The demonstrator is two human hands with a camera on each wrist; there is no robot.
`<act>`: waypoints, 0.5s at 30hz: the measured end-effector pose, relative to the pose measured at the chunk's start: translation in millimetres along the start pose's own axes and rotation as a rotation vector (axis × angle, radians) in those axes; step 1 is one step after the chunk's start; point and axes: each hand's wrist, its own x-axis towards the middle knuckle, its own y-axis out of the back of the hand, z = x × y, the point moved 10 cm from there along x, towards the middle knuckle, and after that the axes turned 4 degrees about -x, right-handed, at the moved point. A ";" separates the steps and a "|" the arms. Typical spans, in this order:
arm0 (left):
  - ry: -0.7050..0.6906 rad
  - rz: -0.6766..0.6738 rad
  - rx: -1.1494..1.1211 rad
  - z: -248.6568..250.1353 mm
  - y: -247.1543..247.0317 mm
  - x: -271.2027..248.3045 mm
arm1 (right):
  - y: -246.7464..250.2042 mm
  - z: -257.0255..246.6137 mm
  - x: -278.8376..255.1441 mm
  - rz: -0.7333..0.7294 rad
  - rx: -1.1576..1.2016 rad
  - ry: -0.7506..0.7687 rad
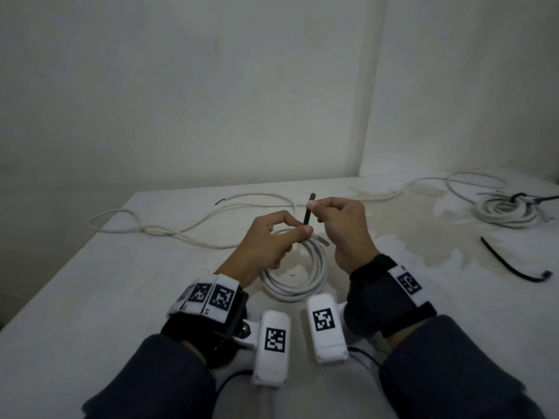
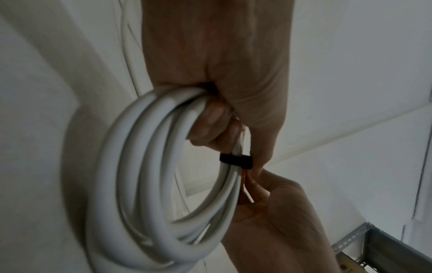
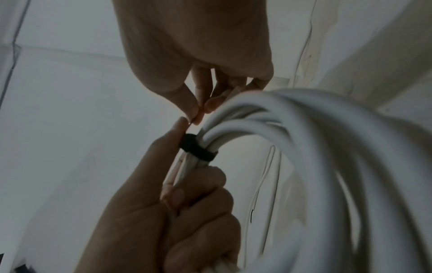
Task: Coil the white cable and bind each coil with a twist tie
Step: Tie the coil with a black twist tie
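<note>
A coil of white cable (image 1: 298, 287) hangs just above the white table (image 1: 121, 297), held between my hands. My left hand (image 1: 298, 231) grips the top of the coil, fingers curled round its strands (image 2: 131, 166). A black twist tie (image 1: 308, 213) stands up from the coil, and my right hand (image 1: 313, 205) pinches its upper end between thumb and forefinger. In the wrist views the twist tie (image 2: 236, 161) (image 3: 198, 147) wraps once round the bunched strands, right beside my left thumb. In the right wrist view the right hand (image 3: 198, 112) pinches just above that wrap.
A second white coil (image 1: 505, 211) with a dark tie lies at the far right. Loose white cable (image 1: 187, 234) trails across the back of the table. A spare black tie (image 1: 511, 264) lies to the right. A wall corner stands behind, and a metal rack frame (image 2: 374, 245) stands nearby.
</note>
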 end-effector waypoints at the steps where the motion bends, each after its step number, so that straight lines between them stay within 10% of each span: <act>1: -0.006 0.001 0.005 1.2 -0.5 -1.0 | -0.1 0.6 0.2 -0.008 0.004 -0.005; 15: 0.052 -0.069 -0.084 10.5 -29.1 -9.3 | 17.8 -11.9 -2.8 -0.221 -0.063 -0.163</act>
